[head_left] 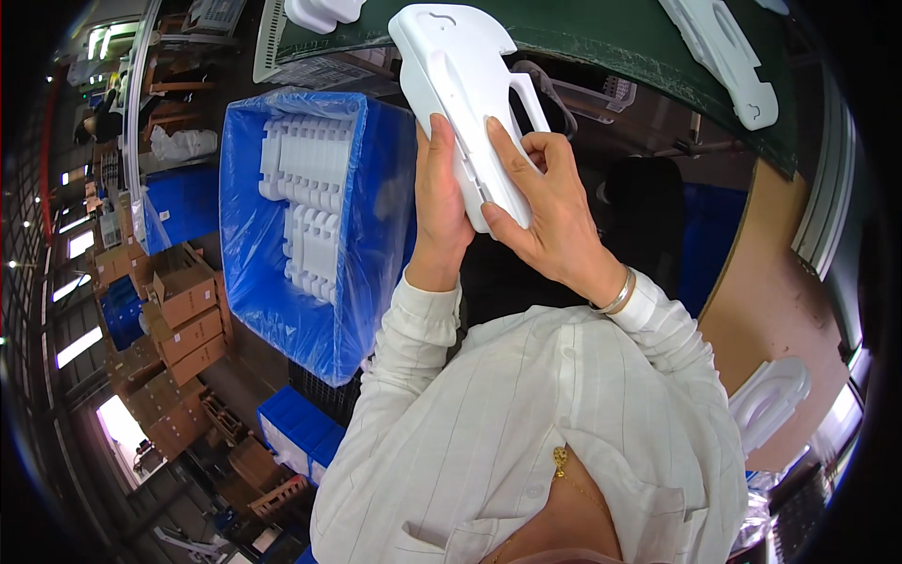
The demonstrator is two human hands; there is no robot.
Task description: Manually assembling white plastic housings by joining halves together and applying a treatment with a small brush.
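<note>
White plastic casing point(453, 83) is up at 12 o'clock, left hand point(443, 195) cradling its 8 o'clock side (some fingers hidden), right hand point(561, 209) with fingers gripping at 4. Probably light, stiff, kinda slick; I'd hold the narrow end or side handle point(535, 101).

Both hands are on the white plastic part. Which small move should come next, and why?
Perhaps turn the white part over gently to check its back: the left hand and right hand both support it, while its underside is hidden here.
</note>
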